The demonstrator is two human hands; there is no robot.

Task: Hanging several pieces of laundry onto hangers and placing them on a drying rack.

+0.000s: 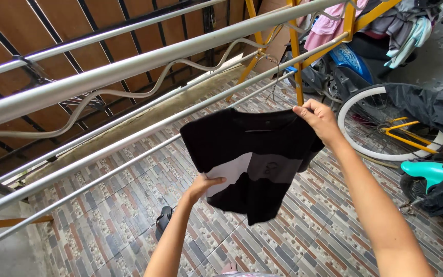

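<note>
A black T-shirt (242, 138) with a white and grey band across its middle hangs in the air between my two hands. My right hand (320, 119) pinches its upper right corner by the shoulder. My left hand (202, 184) grips the lower left side at the white band. A thin wire hanger (262, 130) shows just inside the neck opening. The shirt is held just below the long metal rails of a drying rack (129, 66), which run diagonally from lower left to upper right.
The rack's yellow frame (297, 61) stands behind the shirt, with clothes (329, 25) hung at the top right. A bicycle wheel (385, 123), a blue scooter (349, 64) and a teal vehicle (431, 177) crowd the right. A dark sandal (163, 220) lies on the patterned tile floor.
</note>
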